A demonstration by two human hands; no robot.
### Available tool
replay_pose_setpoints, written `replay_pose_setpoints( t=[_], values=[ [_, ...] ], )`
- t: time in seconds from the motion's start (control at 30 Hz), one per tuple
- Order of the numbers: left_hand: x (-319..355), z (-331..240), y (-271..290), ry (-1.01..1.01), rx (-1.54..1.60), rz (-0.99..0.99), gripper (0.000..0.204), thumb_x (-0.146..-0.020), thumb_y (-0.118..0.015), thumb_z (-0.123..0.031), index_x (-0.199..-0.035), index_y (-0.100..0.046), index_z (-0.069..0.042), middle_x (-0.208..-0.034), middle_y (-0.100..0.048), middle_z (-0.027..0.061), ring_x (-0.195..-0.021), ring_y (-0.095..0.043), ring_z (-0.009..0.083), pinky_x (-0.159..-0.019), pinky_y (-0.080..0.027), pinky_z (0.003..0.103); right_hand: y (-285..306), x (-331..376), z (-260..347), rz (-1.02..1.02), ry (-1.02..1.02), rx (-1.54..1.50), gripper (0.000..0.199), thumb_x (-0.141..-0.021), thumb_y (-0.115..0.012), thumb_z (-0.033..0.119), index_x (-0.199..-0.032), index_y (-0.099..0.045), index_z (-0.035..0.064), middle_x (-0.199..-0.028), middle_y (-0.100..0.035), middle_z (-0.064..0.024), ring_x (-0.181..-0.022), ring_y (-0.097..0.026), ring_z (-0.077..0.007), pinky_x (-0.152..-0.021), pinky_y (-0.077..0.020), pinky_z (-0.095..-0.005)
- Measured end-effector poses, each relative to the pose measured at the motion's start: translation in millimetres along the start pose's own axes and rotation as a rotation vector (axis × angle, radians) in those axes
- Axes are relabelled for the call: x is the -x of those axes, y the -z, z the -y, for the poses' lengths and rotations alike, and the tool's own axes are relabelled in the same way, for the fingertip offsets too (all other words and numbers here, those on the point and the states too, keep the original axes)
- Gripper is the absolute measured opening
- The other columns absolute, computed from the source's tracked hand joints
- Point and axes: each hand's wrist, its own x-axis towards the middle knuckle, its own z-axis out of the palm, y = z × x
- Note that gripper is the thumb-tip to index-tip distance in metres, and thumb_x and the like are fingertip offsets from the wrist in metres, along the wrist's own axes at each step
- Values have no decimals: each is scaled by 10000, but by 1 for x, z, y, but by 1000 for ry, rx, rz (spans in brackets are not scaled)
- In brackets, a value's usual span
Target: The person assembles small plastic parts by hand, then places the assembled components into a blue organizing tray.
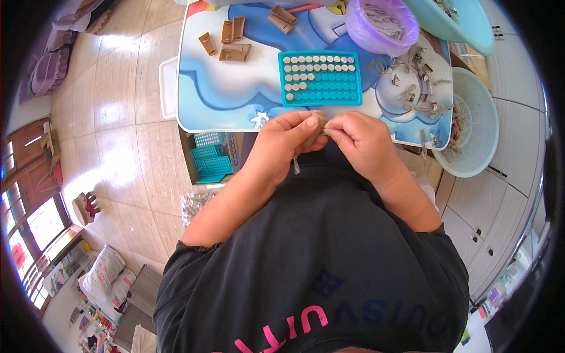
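Brown and matt, the small piece sits at the fingertips of the left grip, which is closed around it, thumb above and fingers curled beneath. The right grip is drawn into a pinch at the right edge of the piece; whether on the piece itself or on some tiny part is too small to tell. For work this fine, the left grip would do well to act as a steady clamp, firm without crushing, while the right makes only small moves from the fingertips. Turning the edge away from the left thumb should keep it easier to see. What shows of the piece is a narrow, plain patch; fingers cover the rest. A pale strand hangs just below the left grip. Straight beyond both grips, on the bench, a turquoise tray carries round pale discs, its two farthest rows full. Farther off, to the left of the grips, lie loose brown pieces; to the right are a purple basin and, nearer, scattered silvery bits.
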Motion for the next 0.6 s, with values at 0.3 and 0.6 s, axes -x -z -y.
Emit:
replay_pose_setpoints(
  t=[0.3,0.6],
  values=[
    [6,-6,1,-39,-192,270,365,-924,-514,-257,-1170,-487,11,-908,-621,91,-719,-598,117,-677,-495,232,8,0,-9,247,-599,-966,189,-853,-621,148,-958,-584,-5,-728,-583,-12,-616,-528,-54,-529,-422,-189],
    [-64,-71,47,-1324,-1330,-653,220,-794,-607,-147,-999,-619,-67,-1083,-573,126,-1053,-487,322,-909,-377,401,86,50,-64,-320,-560,-1152,358,-871,-576,374,-945,-542,25,-571,-410,39,-444,-350,-47,-391,-274,-193]
  ],
)
